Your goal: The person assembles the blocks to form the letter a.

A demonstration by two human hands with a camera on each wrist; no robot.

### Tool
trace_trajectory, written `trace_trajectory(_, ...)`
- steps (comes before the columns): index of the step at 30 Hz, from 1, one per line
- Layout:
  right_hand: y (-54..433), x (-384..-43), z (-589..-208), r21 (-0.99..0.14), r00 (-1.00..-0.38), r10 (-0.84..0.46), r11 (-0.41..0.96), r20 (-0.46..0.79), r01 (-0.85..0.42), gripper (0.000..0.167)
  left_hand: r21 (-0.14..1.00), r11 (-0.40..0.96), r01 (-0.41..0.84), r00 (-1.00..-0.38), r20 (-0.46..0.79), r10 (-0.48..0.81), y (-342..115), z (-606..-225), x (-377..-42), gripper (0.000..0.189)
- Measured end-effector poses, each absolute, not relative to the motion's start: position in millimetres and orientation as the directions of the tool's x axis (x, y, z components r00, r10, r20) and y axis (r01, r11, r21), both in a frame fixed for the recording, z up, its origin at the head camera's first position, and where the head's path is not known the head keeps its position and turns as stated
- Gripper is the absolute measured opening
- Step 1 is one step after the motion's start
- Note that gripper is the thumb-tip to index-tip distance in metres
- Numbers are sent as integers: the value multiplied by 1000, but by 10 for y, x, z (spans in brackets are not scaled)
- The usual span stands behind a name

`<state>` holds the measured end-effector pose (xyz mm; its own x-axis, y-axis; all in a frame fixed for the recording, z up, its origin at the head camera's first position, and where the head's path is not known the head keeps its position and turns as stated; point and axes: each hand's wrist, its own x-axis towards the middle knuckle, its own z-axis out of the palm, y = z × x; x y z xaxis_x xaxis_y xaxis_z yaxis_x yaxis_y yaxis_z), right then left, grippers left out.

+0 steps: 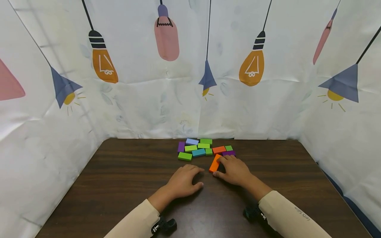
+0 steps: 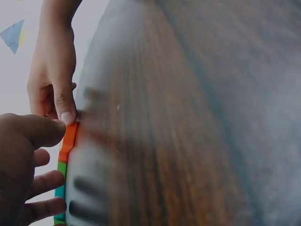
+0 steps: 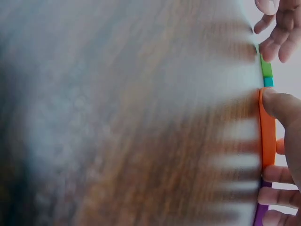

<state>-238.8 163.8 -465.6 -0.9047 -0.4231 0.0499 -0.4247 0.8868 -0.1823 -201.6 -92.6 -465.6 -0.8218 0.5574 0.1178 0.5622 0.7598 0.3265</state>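
My right hand [image 1: 236,170] pinches an orange block [image 1: 215,164] between thumb and fingers, at the near side of a group of coloured blocks. In the right wrist view the thumb presses one end of the orange block [image 3: 267,132] and fingers lie along the other end. A purple block [image 1: 229,153] shows just beyond that hand, partly covered by it. To the left, my left hand [image 1: 183,181] hovers low over the table with fingers spread, holding nothing. Left wrist view: the left thumb [image 2: 44,132] overlaps the orange block's end near the right hand [image 2: 54,70].
Several flat blocks lie together at the table's back: a purple block [image 1: 181,147], a light blue block [image 1: 191,141], a teal block [image 1: 198,152], a red-orange block [image 1: 219,149] and green blocks such as one [image 1: 185,156] at front left. A printed curtain [image 1: 134,109] hangs behind the dark wooden table [image 1: 125,185].
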Motion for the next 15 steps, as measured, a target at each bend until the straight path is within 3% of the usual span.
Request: trace_trajectory(15,1765,-2375,-4631,-185,-875,-484,860,5,-477,58,328,747,578,-812,144,566,-793,-4690,-2113,46)
